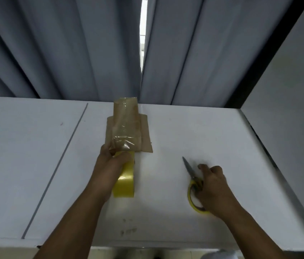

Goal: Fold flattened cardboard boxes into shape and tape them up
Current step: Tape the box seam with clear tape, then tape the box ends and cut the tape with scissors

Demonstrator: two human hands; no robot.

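Observation:
A small brown cardboard box (128, 128) stands on the white table (184, 131) near its far edge, with clear tape stretched over its top and near side. My left hand (110, 157) grips a yellow tape roll (125, 182) just in front of the box, the tape running from the roll up onto the cardboard. To the right, my right hand (211, 186) lies over the yellow handles of a pair of scissors (190, 171), fingers curled around them. The grey blades point away from me and lie closed on the table.
Grey curtains (72, 49) hang behind the table, with a bright gap in the middle. A white wall panel (287, 109) rises at the table's right side. A thin grey seam (58, 167) runs diagonally across the table's left part. Dark smudges (128, 230) mark the near edge.

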